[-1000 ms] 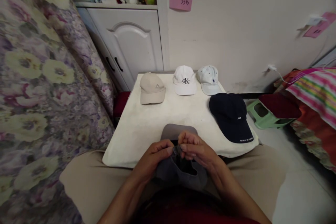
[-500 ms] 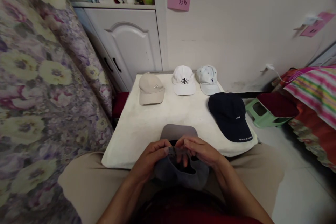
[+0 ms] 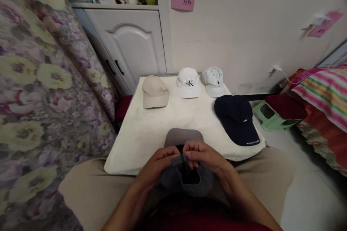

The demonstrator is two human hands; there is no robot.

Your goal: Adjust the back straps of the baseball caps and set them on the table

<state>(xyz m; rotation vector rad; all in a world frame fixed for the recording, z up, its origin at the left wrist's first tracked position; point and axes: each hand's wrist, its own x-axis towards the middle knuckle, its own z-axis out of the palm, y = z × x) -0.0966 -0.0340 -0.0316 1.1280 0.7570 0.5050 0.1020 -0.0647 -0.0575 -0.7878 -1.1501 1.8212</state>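
Observation:
A grey baseball cap [image 3: 199,186] lies at the table's front edge and over my lap, its brim pointing away from me and its back opening facing me. My left hand [image 3: 164,158] is closed on one part of the cap's back strap [image 3: 177,160]. Thumb and fingers of my right hand [image 3: 202,153] pinch the same strap near its middle, close beside the left fingertips. Part of the cap's crown is hidden under my hands, and the strap's fastening is too small to make out.
On the cream-covered table [image 3: 130,137] stand a beige cap [image 3: 155,92], a white cap [image 3: 189,83], a pale blue cap [image 3: 213,82] and a navy cap [image 3: 237,119]. A green stool [image 3: 262,115] is at right, a floral curtain [image 3: 48,97] at left.
My hands have drawn closer together over the cap's back opening. The strap now shows flat between them, and my right fingers have closed on it.

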